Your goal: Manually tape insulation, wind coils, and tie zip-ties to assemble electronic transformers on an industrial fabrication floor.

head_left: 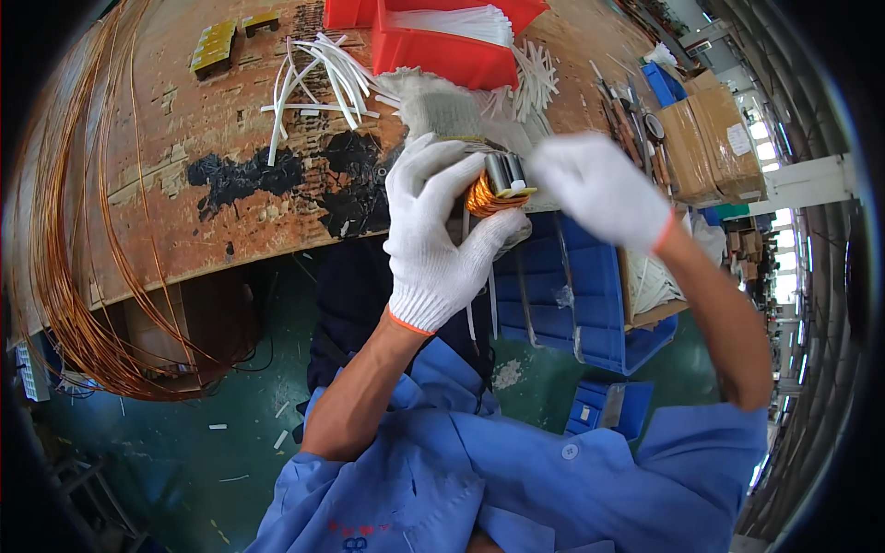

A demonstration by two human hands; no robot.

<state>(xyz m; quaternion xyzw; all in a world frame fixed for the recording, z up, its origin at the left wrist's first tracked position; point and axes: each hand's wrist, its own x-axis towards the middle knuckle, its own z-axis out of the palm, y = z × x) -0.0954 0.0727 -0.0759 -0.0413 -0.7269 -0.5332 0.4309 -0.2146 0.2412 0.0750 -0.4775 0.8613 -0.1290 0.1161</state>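
My left hand [433, 235], in a white knit glove, grips a small copper-wound coil [487, 196] with a grey metal core [506, 171] showing at its top. My right hand [599, 189], also gloved, is closed at the right side of the coil, its fingertips against the metal core. Both hands hover over the front edge of a worn brown workbench [184, 157]. What the right fingers pinch is hidden by the glove.
Loose white tubes [318, 78] lie on the bench behind a spare knit glove [442, 106]. A red bin [447, 41] holds more white strips. Copper wire loops [64, 276] hang off the left edge. Blue bins [572, 286] sit below right, cardboard boxes [710, 138] beyond.
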